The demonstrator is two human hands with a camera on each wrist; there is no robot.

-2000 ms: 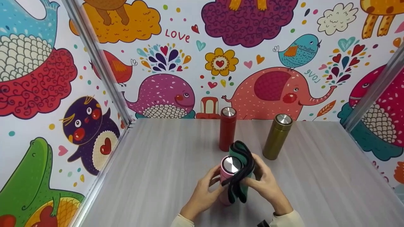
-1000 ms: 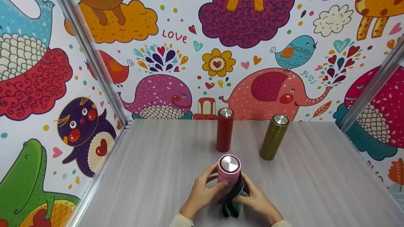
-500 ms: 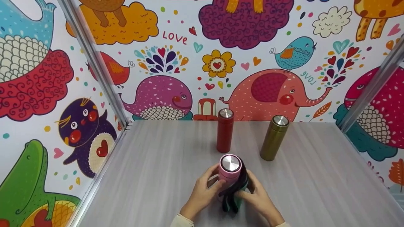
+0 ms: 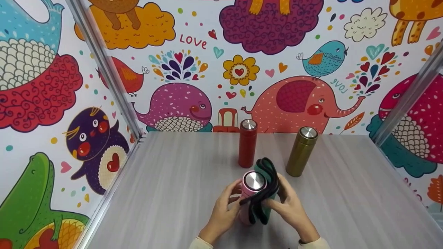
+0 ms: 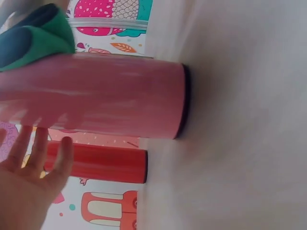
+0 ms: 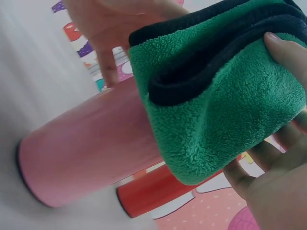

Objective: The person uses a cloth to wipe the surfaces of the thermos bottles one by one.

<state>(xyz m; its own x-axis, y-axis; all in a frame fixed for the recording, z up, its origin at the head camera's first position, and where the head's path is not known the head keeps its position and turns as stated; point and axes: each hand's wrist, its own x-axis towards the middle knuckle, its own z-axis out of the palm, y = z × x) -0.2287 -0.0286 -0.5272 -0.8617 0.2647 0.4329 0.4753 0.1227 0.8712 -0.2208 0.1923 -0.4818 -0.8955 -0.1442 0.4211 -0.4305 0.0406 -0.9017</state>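
Observation:
A pink vacuum flask (image 4: 254, 181) with a shiny metal lid stands upright near the front of the table. My left hand (image 4: 223, 209) holds it from the left, thumb on the near side and fingers on the far side. On its right side a folded green cloth (image 6: 230, 98) with dark edging lies against the upper body. My right hand (image 4: 290, 207) grips that cloth between thumb and fingers. The cloth hides part of the flask in the head view; the flask's lower body (image 5: 120, 96) shows bare in the left wrist view.
Behind the pink flask stands a red flask (image 4: 247, 145), with an olive-gold flask (image 4: 301, 152) to its right. All are on a grey wood-grain table (image 4: 166, 180). Cartoon-printed panels (image 4: 187, 65) with metal corner posts enclose the back and sides.
The cloth was high on the flask's side at first, slid down toward me, and is now up by the lid again with my right hand. My left hand keeps its hold.

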